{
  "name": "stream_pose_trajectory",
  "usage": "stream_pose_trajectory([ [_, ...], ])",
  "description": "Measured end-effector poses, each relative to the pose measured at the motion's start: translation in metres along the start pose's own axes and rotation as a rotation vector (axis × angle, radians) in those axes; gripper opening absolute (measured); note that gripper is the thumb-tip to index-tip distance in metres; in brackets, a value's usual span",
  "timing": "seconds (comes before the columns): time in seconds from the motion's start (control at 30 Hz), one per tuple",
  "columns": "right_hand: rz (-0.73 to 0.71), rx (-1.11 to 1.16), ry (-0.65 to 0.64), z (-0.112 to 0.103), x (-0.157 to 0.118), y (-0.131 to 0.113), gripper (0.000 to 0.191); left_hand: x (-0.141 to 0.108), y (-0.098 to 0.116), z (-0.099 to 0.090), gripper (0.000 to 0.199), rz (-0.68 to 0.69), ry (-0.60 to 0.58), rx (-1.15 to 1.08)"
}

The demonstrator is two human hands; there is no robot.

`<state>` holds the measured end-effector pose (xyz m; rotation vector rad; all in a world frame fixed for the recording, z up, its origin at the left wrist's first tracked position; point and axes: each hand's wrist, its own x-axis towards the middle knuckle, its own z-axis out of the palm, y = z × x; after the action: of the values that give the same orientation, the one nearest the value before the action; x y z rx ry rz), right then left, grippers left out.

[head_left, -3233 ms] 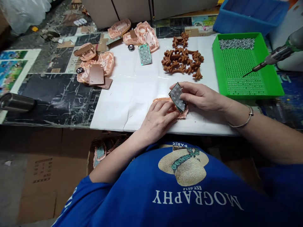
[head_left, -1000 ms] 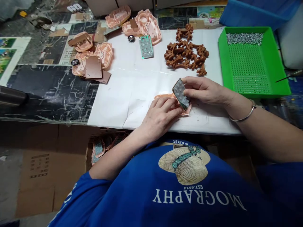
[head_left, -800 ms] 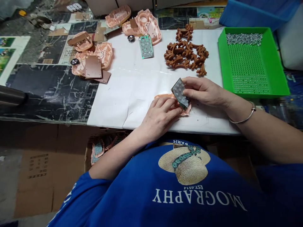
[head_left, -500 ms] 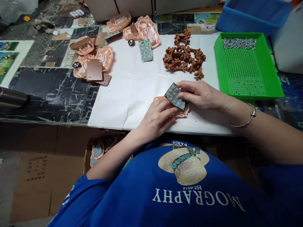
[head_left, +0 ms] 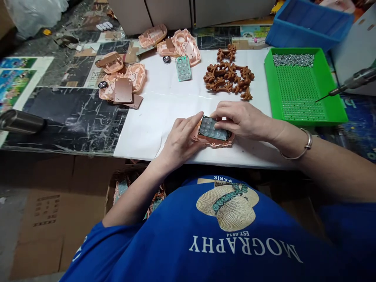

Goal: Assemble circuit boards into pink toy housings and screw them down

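Between my hands a circuit board (head_left: 212, 128) with a translucent rubber keypad on top lies over a pink plastic shell (head_left: 216, 141) on the white sheet. My right hand (head_left: 239, 119) pinches the board's right side between thumb and fingers. Around the left end of the shell my left hand (head_left: 183, 137) is closed, thumb low and fingers along the far side, steadying it. Part of the shell is hidden under the board and fingers. Beyond my hands sits a pile of brown bone-shaped plastic parts (head_left: 229, 76).
A green tray (head_left: 268, 88) of small screws stands right, with a screwdriver (head_left: 349, 84) hanging over it and a blue bin (head_left: 308, 27) behind. Pink shells (head_left: 136, 76) with boards lie left and back. A steel cup (head_left: 22, 121) lies far left; an opened box (head_left: 110, 192) is below the table.
The board has been turned and lowered from a tilt onto the shell. My left hand has shifted left to the shell's edge. The view has moved slightly, bringing the screwdriver into sight.
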<state>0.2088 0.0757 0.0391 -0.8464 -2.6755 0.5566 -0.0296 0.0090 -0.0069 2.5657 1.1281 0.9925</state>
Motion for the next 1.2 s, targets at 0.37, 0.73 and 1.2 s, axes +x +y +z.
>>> stream_pose_trajectory([
  [0.37,-0.081,0.064,-0.017,0.003,0.006,0.005,0.019,-0.001,0.006,0.003,0.092,-0.144,0.027,-0.083],
  [0.73,-0.058,0.095,-0.029,0.010,0.005,0.004,0.016,-0.006,0.016,0.011,0.090,-0.199,0.067,-0.121],
  [1.2,-0.200,-0.022,-0.072,0.008,-0.015,-0.002,0.033,-0.010,0.021,0.014,0.088,-0.199,0.048,-0.037],
])
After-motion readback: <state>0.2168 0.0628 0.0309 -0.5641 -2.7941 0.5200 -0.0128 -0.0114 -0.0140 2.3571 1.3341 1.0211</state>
